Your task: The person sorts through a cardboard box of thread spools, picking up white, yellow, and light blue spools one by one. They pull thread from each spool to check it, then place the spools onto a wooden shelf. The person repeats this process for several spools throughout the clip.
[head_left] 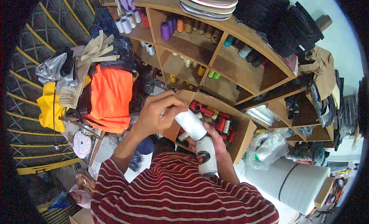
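Observation:
A white thread spool (191,125) is tilted in front of my chest, and the fingers of my left hand (158,115) close round its upper end. Just below it, a second white thread spool (206,156) with a dark round label touches its lower end. My right hand (217,140) wraps round this second spool from the right, its thumb reaching up beside the first spool. The far fingers of my right hand are partly hidden. Beneath both hands stands an open cardboard box (243,141) with several red thread spools (220,124) and a few paler ones inside.
Wooden shelving (230,91) ahead carries thread spools in purple, orange, brown, green and white. Orange cloth (110,97) hangs at the left. A large white foam roll (288,181) and clear plastic bags (265,151) lie at the right. Another person (82,187) is at the lower left.

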`<state>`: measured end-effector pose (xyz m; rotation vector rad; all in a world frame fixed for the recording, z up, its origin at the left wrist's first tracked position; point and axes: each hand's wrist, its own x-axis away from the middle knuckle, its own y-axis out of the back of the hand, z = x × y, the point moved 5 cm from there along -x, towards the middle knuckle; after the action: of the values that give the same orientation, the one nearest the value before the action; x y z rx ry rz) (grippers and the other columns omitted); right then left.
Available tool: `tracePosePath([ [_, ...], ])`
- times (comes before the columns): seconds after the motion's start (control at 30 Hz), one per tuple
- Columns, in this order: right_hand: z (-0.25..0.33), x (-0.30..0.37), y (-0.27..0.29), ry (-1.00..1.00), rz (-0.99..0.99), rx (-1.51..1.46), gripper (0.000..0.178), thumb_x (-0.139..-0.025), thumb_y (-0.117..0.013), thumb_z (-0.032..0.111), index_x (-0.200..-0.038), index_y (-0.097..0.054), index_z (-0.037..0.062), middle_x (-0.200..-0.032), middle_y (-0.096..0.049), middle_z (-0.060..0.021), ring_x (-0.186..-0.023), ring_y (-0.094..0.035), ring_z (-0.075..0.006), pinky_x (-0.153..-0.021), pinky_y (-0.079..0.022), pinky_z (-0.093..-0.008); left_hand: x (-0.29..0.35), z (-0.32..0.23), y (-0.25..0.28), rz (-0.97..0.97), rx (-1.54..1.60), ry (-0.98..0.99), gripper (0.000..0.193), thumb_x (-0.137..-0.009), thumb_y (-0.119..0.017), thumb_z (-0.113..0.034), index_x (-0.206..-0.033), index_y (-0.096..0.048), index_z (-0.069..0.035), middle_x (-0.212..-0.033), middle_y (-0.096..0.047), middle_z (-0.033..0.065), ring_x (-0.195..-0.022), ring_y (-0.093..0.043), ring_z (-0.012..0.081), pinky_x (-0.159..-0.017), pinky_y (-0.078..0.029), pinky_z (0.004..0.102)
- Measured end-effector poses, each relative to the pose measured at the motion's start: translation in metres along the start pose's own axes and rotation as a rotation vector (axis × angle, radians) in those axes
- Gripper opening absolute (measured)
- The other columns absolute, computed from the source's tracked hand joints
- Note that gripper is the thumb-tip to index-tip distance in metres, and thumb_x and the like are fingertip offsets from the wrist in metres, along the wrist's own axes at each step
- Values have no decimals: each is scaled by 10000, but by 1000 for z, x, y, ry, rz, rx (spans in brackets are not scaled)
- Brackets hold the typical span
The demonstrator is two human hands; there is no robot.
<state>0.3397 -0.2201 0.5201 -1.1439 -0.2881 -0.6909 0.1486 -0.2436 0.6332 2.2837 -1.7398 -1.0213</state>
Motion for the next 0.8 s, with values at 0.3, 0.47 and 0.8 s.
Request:
tracePosePath([
  [0.3,6,4,-6,55,45,11,476,-914,-565,474,-1104,-545,39,-794,-625,-122,-635,-614,-220,-565,-524,-336,6,34,21,-275,172,270,195,-979,-532,-83,-1101,-623,40,-984,-698,130,-950,-689,226,-820,-543,317],
  [0.47,14,8,-9,62,-17,64,466,-910,-572,478,-1084,-555,45,-791,-620,-109,-647,-616,-207,-559,-524,-330,3,7,12,67,258,59,382,-910,-645,-131,-1252,-571,22,-1297,-593,179,-1248,-539,261,-1029,-428,394],
  [0.8,23,10,-14,111,-103,418,533,-887,-617,435,-1160,-577,-21,-817,-647,-135,-603,-627,-209,-550,-529,-321,3,14,-5,33,200,143,94,-755,-780,-32,-841,-746,-13,-782,-701,97,-732,-653,158,-670,-499,294],
])
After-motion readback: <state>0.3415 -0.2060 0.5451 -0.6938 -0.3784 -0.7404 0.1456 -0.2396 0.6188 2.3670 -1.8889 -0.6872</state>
